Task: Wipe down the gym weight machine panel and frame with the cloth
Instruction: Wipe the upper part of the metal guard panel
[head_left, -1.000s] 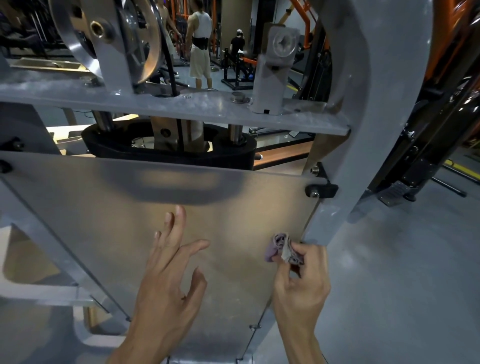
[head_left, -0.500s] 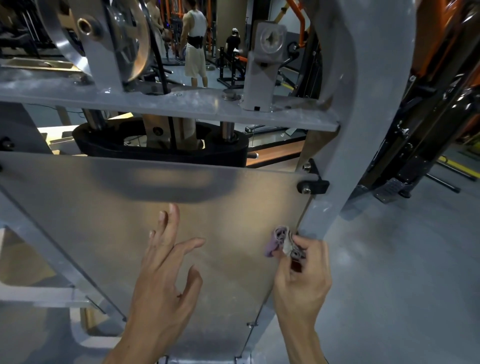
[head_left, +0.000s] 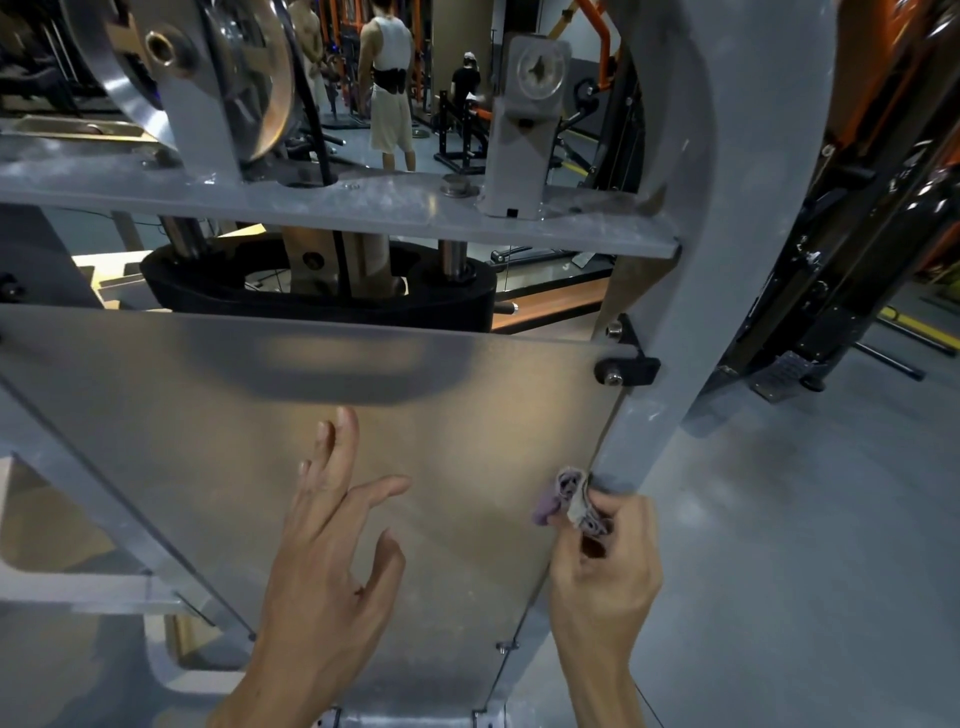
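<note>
The weight machine's frosted panel (head_left: 218, 415) fills the lower middle of the head view, bolted to a grey metal frame (head_left: 670, 332). My right hand (head_left: 605, 566) grips a small bunched purple-grey cloth (head_left: 569, 493) and holds it against the panel's right edge, where it meets the frame upright. My left hand (head_left: 327, 551) lies in front of the panel's middle with its fingers straight and spread, holding nothing; contact with the panel is unclear.
A black weight stack top (head_left: 322, 296) and guide rods sit behind the panel under a grey crossbar (head_left: 332, 202). A steel pulley (head_left: 208, 67) is at upper left. Several people (head_left: 389, 78) stand far behind. Grey floor (head_left: 810, 545) lies to the right, with black and orange machines (head_left: 857, 218).
My right hand has slid the cloth a little upward along the panel's right edge. My left hand has barely moved. The view has shifted slightly.
</note>
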